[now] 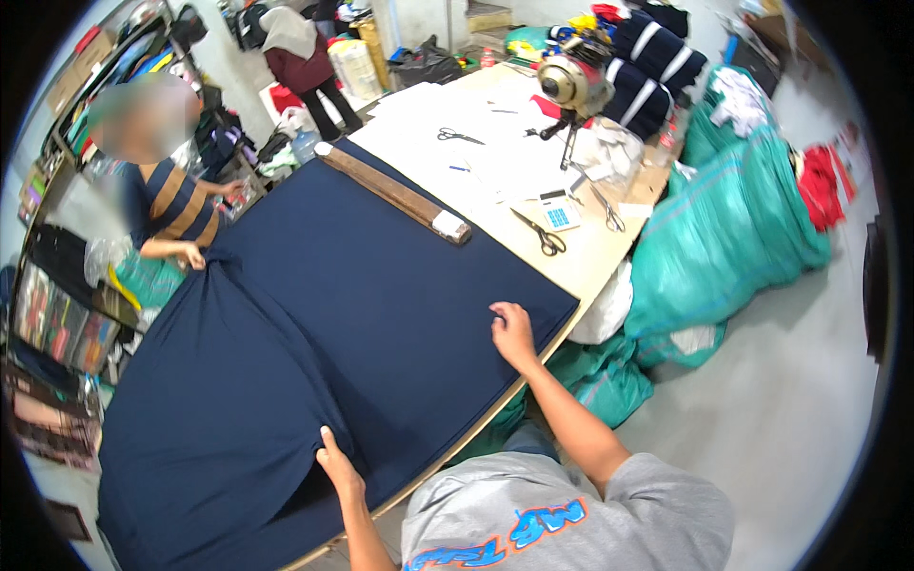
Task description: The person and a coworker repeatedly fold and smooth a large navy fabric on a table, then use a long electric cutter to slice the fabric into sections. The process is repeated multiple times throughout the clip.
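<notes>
Cloth: navy cloth (314, 333) spread over most of the worktop (590, 262), from 7 to 12 o'clock; a ridge of folds running from the far edge at 9 o'clock down toward the near edge.
Left hand: left hand (340, 468) at 6 o'clock, flat on the cloth at the foot of the ridge, fingers (328, 441) together and extended, gripping nothing.
Right hand: right hand (514, 333) at 4 o'clock, pressed on the cloth near its corner by the worktop edge, fingers slightly curled, palm down, holding nothing.
Helper: across at 9 o'clock, a person's hand (193, 255) bunching the cloth edge.
Weight: long wooden bar (393, 192) lying across the cloth's far end at 12 o'clock.
Beyond: scissors (541, 233) and calculator (558, 211) on bare worktop at 1 o'clock; cutting machine (571, 86) further back; green sacks (733, 219) on the floor at 3 o'clock.
Doing it well: probably smoothing; best to keep the right palm anchoring the corner, sweep the left outward along the ridge, match the helper's pull, avoid dragging the layer off the edge.
</notes>
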Tool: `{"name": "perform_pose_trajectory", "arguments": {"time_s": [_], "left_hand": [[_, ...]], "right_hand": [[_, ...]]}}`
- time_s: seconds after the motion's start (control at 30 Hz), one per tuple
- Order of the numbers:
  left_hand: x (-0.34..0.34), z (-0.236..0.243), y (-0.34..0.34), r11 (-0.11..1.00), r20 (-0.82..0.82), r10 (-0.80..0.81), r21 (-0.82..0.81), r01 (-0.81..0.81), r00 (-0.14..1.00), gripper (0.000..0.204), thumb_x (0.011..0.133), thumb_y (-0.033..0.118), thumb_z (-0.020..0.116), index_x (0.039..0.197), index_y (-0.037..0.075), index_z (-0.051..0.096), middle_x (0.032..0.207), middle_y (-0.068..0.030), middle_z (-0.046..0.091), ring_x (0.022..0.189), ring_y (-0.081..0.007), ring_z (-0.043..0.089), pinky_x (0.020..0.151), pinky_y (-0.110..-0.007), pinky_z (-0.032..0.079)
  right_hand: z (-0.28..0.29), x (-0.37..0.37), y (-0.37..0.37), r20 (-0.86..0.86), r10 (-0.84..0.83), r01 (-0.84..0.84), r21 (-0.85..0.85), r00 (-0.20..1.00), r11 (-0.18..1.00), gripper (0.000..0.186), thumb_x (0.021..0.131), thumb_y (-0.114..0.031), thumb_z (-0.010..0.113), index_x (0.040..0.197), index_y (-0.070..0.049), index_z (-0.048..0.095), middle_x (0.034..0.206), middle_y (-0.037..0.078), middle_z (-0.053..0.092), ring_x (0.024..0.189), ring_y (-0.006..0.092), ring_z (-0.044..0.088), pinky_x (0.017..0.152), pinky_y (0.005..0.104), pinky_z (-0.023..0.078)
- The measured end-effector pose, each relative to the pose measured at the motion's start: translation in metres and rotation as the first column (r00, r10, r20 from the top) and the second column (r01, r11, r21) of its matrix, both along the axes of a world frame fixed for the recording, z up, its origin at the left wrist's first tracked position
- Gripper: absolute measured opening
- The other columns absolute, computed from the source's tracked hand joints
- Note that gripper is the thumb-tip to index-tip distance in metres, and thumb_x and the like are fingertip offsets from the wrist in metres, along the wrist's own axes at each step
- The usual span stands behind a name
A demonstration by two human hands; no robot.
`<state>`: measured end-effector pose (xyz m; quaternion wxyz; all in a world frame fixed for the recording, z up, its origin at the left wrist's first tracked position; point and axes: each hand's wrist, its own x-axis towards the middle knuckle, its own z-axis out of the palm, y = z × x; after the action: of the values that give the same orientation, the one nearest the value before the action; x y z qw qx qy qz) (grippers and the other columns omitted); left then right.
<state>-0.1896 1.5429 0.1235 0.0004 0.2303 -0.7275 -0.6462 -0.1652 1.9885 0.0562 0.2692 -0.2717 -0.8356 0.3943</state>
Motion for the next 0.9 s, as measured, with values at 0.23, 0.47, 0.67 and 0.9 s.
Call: {"name": "perform_pose_trajectory", "arguments": {"time_s": [0.23,0.47,0.67,0.9], "left_hand": [[0.021,0.025,0.063,0.876,-0.083,0.482,0.043,-0.48,0.872,0.055,0.108,0.054,0.069,0.111,0.0,0.057,0.113,-0.0078,0.062,0.102,-0.019,0.057,0.096,-0.037,0.051],[0.026,0.069,0.108,0.776,-0.098,0.63,0.038,-0.629,0.771,0.093,0.1,0.062,0.071,0.155,-0.009,0.047,0.159,-0.0225,0.049,0.143,-0.0327,0.051,0.124,-0.045,0.041],[0.027,0.077,0.17,0.881,-0.135,0.47,0.128,-0.455,0.872,0.045,0.11,0.044,0.068,0.113,0.0,0.059,0.111,-0.01,0.069,0.102,-0.0217,0.069,0.093,-0.038,0.061],[0.019,0.111,0.24,0.968,-0.027,0.243,0.071,-0.241,0.97,0.04,0.109,0.042,0.072,0.104,0.005,0.058,0.101,-0.0034,0.065,0.092,-0.0135,0.064,0.086,-0.034,0.058]], "right_hand": [[0.027,-0.174,0.085,0.233,0.213,-0.292,0.391,0.949,0.873,0.07,0.096,-0.02,0.076,0.161,-0.018,0.049,0.163,0.026,0.042,0.15,0.047,0.039,0.12,0.0609,0.037],[-0.015,-0.239,0.148,0.393,0.25,-0.401,0.37,0.885,0.838,0.077,0.097,-0.029,0.081,0.166,-0.028,0.048,0.14,0.022,0.058,0.128,0.0401,0.055,0.109,0.0577,0.041],[-0.025,-0.238,0.171,0.227,0.303,-0.369,0.366,0.926,0.854,0.071,0.095,-0.027,0.079,0.162,-0.024,0.054,0.118,0.02,0.065,0.112,0.0383,0.062,0.099,0.0546,0.043],[-0.018,-0.219,0.207,0.255,0.196,-0.271,0.305,0.947,0.913,0.06,0.099,-0.027,0.075,0.156,-0.018,0.059,0.127,0.019,0.069,0.119,0.0359,0.064,0.1,0.051,0.046]]}}
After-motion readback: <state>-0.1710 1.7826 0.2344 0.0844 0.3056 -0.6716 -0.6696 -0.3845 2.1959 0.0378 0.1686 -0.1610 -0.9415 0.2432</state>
